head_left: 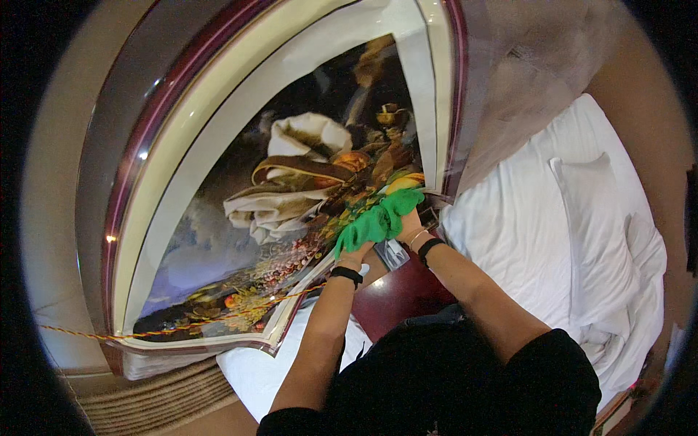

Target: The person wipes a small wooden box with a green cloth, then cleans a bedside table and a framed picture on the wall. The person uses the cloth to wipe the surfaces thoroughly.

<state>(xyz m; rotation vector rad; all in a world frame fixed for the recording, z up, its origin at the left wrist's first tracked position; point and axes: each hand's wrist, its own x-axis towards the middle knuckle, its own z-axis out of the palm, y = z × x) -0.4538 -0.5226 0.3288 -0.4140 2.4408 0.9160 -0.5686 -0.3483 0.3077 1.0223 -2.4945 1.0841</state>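
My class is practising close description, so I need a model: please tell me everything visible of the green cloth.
The green cloth is plain, bright green and looks like soft, matte fabric. It is bunched into uneven folds reaching from the left hand up to the right hand. It covers the fingers of both, so the grip is hidden. It lies in front of the framed picture's lower right part; whether it presses against the surface is unclear. Its full outline cannot be made out.
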